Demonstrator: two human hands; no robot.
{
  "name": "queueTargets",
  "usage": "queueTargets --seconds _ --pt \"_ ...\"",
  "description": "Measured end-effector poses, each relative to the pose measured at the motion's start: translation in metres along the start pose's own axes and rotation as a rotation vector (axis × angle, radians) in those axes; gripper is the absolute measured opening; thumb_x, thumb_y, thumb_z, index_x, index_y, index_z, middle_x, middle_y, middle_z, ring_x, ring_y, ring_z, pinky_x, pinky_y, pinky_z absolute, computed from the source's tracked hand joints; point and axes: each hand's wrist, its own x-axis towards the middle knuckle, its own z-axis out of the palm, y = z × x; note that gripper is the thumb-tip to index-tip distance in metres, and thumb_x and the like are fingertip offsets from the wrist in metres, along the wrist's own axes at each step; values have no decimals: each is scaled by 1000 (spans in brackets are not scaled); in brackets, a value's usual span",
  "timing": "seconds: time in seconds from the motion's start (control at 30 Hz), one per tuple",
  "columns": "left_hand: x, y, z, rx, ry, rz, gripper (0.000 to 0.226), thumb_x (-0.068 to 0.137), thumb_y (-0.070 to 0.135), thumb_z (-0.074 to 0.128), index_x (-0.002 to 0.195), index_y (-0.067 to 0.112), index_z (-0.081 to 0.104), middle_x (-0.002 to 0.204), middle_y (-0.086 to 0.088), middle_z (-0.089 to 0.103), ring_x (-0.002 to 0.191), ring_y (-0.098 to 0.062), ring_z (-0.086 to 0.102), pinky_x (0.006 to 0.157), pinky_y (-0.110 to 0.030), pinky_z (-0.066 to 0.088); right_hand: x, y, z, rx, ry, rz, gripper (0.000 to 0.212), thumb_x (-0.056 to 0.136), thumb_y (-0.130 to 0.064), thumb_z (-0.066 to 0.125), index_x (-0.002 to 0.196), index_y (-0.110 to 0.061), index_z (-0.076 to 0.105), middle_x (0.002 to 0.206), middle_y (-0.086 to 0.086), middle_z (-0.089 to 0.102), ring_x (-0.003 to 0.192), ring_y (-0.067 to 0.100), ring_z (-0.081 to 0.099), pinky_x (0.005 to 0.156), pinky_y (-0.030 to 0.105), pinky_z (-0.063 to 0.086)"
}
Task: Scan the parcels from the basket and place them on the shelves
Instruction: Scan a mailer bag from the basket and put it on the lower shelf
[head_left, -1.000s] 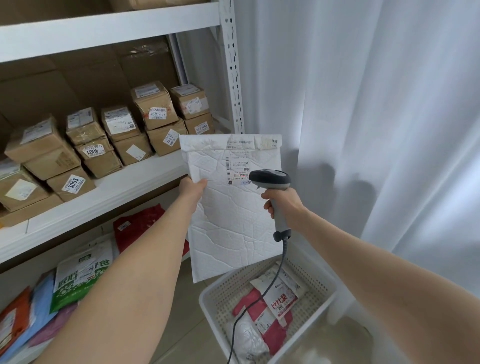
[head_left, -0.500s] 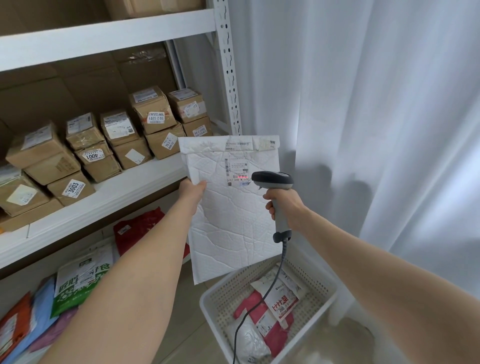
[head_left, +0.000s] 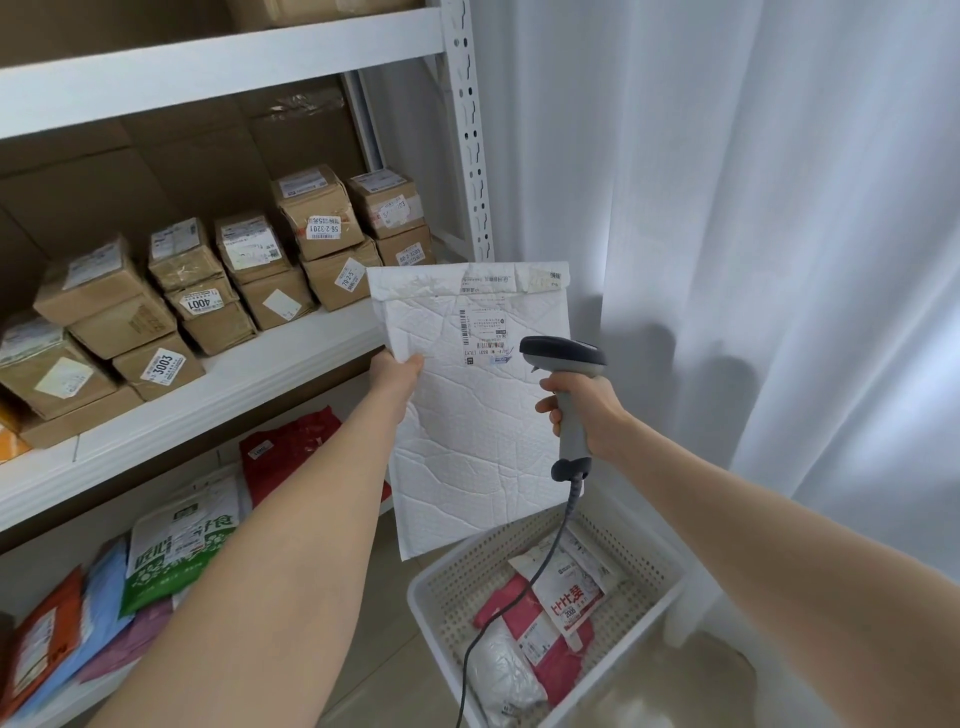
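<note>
My left hand (head_left: 397, 375) pinches the left edge of a white padded envelope (head_left: 470, 436) and holds it upright in front of me, label side facing me. Its printed label (head_left: 483, 338) sits near the top. My right hand (head_left: 584, 410) grips the handle of a grey barcode scanner (head_left: 563, 358), whose head points at the label from the right. The scanner's cable hangs down towards the white basket (head_left: 441, 582) on the floor, which holds a red bag, a white bag with red print (head_left: 569, 592) and a grey bag.
A white metal shelf (head_left: 249, 374) at the left carries several labelled cardboard boxes (head_left: 317, 218). The shelf below holds soft bags in red, green, blue and orange (head_left: 182, 545). A white curtain (head_left: 753, 208) hangs at the right. The shelf upright (head_left: 470, 130) stands behind the envelope.
The red scan light seen on the label half a second ago is gone. Envelope and scanner stay almost in the same place.
</note>
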Motion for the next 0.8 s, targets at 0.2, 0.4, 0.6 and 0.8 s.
queueTargets --seconds 0.2,0.4,0.6,0.8 --pt "0 -2 2 -13 0 -1 34 93 10 58 125 0 55 124 -15 60 112 -29 57 86 -29 45 -3 -1 5 -53 -41 4 4 86 -6 59 83 -5 61 58 10 60 43 16 45 46 23 39" --pt "1 -2 -1 -6 9 -10 33 93 13 58 124 0 55 123 -15 60 112 -29 57 86 -30 45 -4 -3 10 -105 -23 -5 2 83 -3 61 81 -4 61 58 9 54 45 16 43 46 22 38" --pt "3 -3 -5 1 30 -12 34 93 14 58 124 0 55 124 -15 60 112 -29 57 84 -30 45 -5 -5 12 -121 -3 -13 6 83 -3 60 77 -5 62 58 9 54 45 16 43 46 22 38" --pt "0 -4 -7 -17 38 -20 34 93 12 58 125 0 55 124 -14 59 113 -29 56 85 -29 44 -6 -7 13 -110 -30 6 2 82 -3 61 82 -5 61 59 9 52 45 17 43 47 23 37"
